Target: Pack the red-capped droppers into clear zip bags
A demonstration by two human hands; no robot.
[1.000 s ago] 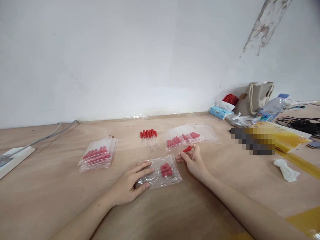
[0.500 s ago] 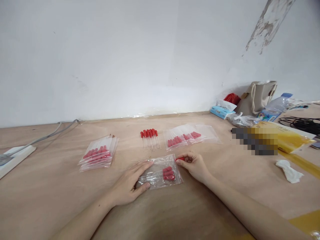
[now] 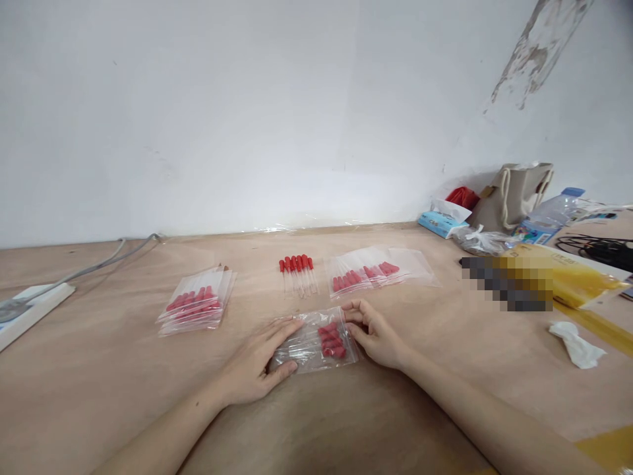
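A clear zip bag (image 3: 305, 364) lies flat in front of me, with several droppers (image 3: 332, 342) inside, their red rubber bulbs toward its right end. My left hand (image 3: 262, 356) rests on the bag's left part, fingers stretched and thumb apart. At the right end my right hand (image 3: 373, 333) touches the bag's mouth, its thumb and forefinger apart and no dropper visible between them. Just beyond the bag, several loose droppers (image 3: 297, 265) lie side by side, glass tips toward me.
To the left is a stack of filled bags (image 3: 195, 307); more bags (image 3: 376, 267) with red bulbs fan out at the right. Farther right are a tissue pack (image 3: 440, 223), a plastic bottle (image 3: 551, 214), a yellow package (image 3: 583, 274) and a crumpled tissue (image 3: 576, 343). A power strip (image 3: 42, 310) sits far left.
The dropper bulb my right hand pinched at the bag's mouth is now inside beside the others. My right fingers have parted and shifted slightly left; my left hand has stayed put.
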